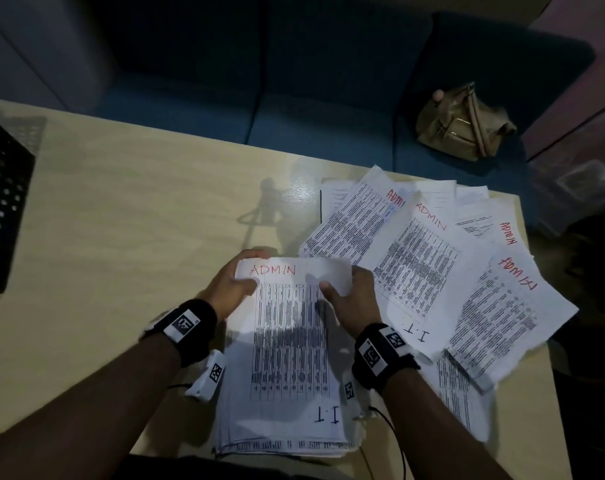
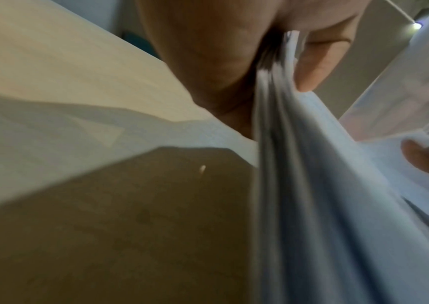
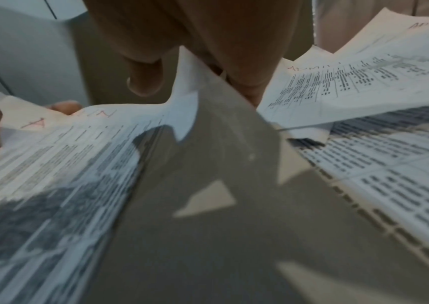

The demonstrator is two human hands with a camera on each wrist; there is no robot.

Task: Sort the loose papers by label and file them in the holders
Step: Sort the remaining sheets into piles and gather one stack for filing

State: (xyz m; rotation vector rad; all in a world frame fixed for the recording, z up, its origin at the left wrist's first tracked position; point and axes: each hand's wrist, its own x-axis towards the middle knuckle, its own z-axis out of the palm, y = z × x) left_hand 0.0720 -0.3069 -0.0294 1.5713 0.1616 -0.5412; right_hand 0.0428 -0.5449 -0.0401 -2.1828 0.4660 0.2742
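A stack of printed sheets (image 1: pixel 287 358) lies at the table's near edge, its top sheet marked "ADMIN" in red and "I.T" in black. My left hand (image 1: pixel 237 284) pinches the stack's far left corner, thumb on top; the sheet edges (image 2: pixel 281 127) run between thumb and fingers. My right hand (image 1: pixel 349 299) pinches the far right corner of the paper (image 3: pixel 203 86). A fan of loose ADMIN sheets (image 1: pixel 432 268) lies to the right on the table.
A black perforated holder (image 1: pixel 3 202) stands at the table's left edge. Beyond the wooden table (image 1: pixel 138 209) is a blue sofa (image 1: pixel 294 98) with a tan bag (image 1: pixel 464 126) on it. The loose sheets overhang the table's right edge.
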